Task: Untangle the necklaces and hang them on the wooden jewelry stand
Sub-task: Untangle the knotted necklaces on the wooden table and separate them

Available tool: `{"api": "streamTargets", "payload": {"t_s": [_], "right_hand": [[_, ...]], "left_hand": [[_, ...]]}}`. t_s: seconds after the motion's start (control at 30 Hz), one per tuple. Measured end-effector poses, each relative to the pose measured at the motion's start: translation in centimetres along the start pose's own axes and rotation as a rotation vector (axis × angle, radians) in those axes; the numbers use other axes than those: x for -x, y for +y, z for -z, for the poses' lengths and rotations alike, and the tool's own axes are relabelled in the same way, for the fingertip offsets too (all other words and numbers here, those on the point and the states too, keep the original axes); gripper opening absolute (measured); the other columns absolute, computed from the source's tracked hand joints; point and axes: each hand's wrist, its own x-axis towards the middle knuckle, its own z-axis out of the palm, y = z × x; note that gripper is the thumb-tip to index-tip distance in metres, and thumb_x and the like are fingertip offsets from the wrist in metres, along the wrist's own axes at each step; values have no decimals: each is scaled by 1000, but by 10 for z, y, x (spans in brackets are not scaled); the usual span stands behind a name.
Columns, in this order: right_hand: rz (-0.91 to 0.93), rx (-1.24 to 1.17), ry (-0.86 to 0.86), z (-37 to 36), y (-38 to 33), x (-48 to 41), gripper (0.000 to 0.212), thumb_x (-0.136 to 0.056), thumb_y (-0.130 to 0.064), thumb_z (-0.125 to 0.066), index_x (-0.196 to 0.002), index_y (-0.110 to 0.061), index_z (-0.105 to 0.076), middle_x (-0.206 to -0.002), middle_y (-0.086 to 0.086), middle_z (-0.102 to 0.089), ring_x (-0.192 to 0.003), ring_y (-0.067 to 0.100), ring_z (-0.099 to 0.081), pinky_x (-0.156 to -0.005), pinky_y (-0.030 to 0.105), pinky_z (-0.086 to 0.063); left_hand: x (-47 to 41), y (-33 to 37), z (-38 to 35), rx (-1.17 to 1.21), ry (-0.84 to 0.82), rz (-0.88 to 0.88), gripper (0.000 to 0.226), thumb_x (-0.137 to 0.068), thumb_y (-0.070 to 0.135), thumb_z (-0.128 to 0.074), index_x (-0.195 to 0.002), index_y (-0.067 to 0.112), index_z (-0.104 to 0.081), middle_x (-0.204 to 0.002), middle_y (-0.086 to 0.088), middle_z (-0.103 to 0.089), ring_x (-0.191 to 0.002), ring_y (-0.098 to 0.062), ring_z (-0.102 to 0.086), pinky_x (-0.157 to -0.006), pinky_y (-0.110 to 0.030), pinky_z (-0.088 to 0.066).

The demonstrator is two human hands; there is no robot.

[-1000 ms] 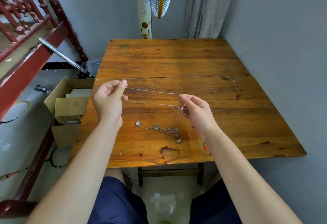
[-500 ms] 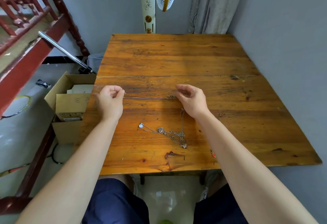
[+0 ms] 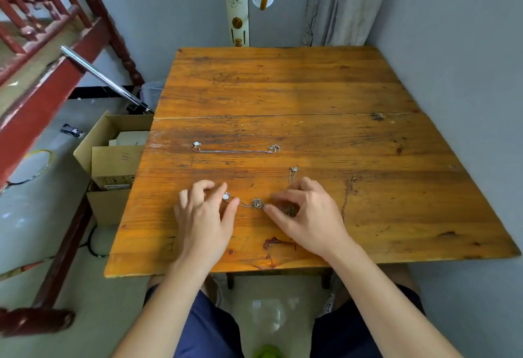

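The left hand [image 3: 203, 216] and the right hand [image 3: 308, 216] are both down on the wooden counter [image 3: 283, 88], near the middle of its near edge, working at the tangle of necklaces [image 3: 257, 203] lying between them. The left thumb and forefinger stand narrow on either side of a round white pendant [image 3: 225, 196] at the tangle's left end; whether they actually pinch it I cannot tell. The right fingers [image 3: 285, 193] curl over the dark clump at the tangle's right end, with the thumb closing in under it. Further in, towards the counter's middle, a single necklace [image 3: 235, 151] lies in a straight line. A thin reddish chain [image 3: 345, 196] trails towards the right edge. Off the left edge sits a cardboard box [image 3: 113, 165] with a handwritten scrawl like "101"; its printed label is too small to read.
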Motion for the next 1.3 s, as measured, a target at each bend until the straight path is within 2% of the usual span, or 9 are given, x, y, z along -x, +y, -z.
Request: {"api": "streamTargets", "payload": {"t_s": [0.2, 0.37, 0.5, 0.63, 0.83, 0.9, 1.03, 1.2, 1.3], "right_hand": [[51, 31, 149, -17, 8, 13, 14, -92, -33, -69, -100, -23, -76, -87, -6, -57, -83, 17, -53, -70, 32, -47], [-48, -61, 222, -20, 12, 12, 13, -101, -22, -55, -103, -10, -62, -96, -2, -49, -84, 17, -52, -67, 25, -41], [-154, -139, 276, -19, 11, 11, 13, -105, -18, -45, -107, -8, -53, -101, -2, -48, -80, 14, -51, -61, 17, -36], [-170, -126, 310, -21, 11, 12, 9, -103, -12, -46, -109, -7, -51, -101, -3, -48, -79, 14, -50, -58, 11, -32], [-224, -241, 372, -18, 12, 15, 19, -104, -16, -43, -118, -10, -55, -106, -6, -54, -89, 7, -52, -68, 11, -40], [-212, -345, 346, -14, 11, 16, 19, -106, -19, -41, -119, -17, -54, -93, -6, -60, -77, 7, -54, -61, 12, -43], [-149, -413, 281, -9, 12, 17, 18, -107, -20, -38, -118, -22, -52, -66, 4, -57, -59, 18, -52, -50, 32, -41], [-166, -417, 307, -10, 11, 16, 17, -106, -26, -43, -113, -19, -57, -55, -11, -46, -50, 6, -46, -48, 16, -32], [-134, -357, 275, -13, 12, 15, 19, -105, -32, -46, -109, -21, -61, -68, -10, -57, -60, 7, -54, -54, 20, -40]], "left_hand": [[5, -3, -1, 75, 86, 2, 8, -90, 15, -66, -93, 13, -73, -95, -5, -62, -90, -26, -51, -78, -38, -44], [4, -3, 3, 275, 138, 99, 8, -99, 11, -51, -99, 10, -59, -95, -3, -65, -91, -22, -56, -75, -31, -42], [5, 0, 12, 470, 248, 276, 11, -102, 11, -43, -104, 9, -53, -98, 0, -60, -88, -14, -54, -71, -10, -37], [6, 0, 17, 554, 322, 369, 15, -104, 13, -40, -109, 6, -51, -100, 0, -57, -84, -9, -51, -71, -1, -36], [7, 1, 17, 544, 314, 343, 14, -104, 13, -41, -111, 6, -51, -100, 0, -58, -85, -6, -52, -72, 0, -37], [7, -1, 18, 590, 345, 359, 16, -104, 13, -40, -112, 5, -51, -101, -3, -61, -85, -9, -56, -73, -2, -41], [3, -1, 20, 844, 416, 467, 16, -105, 12, -36, -112, 5, -49, -93, -1, -63, -81, -14, -66, -75, -25, -54], [-5, -8, 30, 1240, 478, 740, 12, -104, 6, -38, -107, 7, -49, -87, -6, -56, -73, -14, -67, -78, -30, -58], [-5, -7, 32, 1145, 447, 713, 11, -103, 8, -41, -104, 12, -52, -87, -2, -56, -65, -9, -56, -63, -23, -50]]}}
